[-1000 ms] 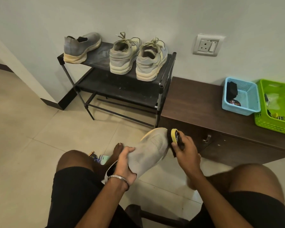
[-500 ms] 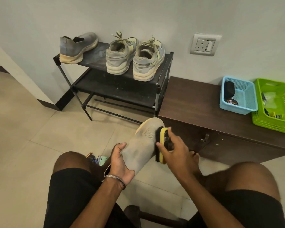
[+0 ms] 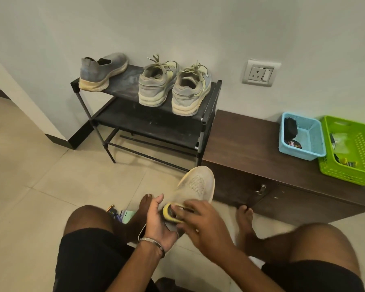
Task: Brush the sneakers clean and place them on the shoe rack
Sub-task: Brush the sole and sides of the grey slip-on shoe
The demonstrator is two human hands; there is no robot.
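Note:
I hold a pale grey mesh sneaker (image 3: 195, 185) above the floor between my knees, toe pointing away. My left hand (image 3: 157, 224) grips its heel end from the left. My right hand (image 3: 203, 225) grips a yellow-backed brush (image 3: 171, 212) and presses it on the sneaker's middle, near the opening. The black two-tier shoe rack (image 3: 211, 102) stands against the wall. On its top shelf sit a matching grey slip-on sneaker (image 3: 102, 71) at the left and a pair of laced grey sneakers (image 3: 173, 85) at the right.
A low dark wooden cabinet (image 3: 251, 142) stands right of the rack, carrying a blue basket (image 3: 308, 144) and a green basket (image 3: 358, 159). Small items (image 3: 119, 213) lie on the tiled floor by my left foot. A wall socket (image 3: 260, 73) is above the cabinet.
My right hand has drawn the brush back along the sneaker from the toe toward the heel end, close to my left hand. The sneaker stays held up.

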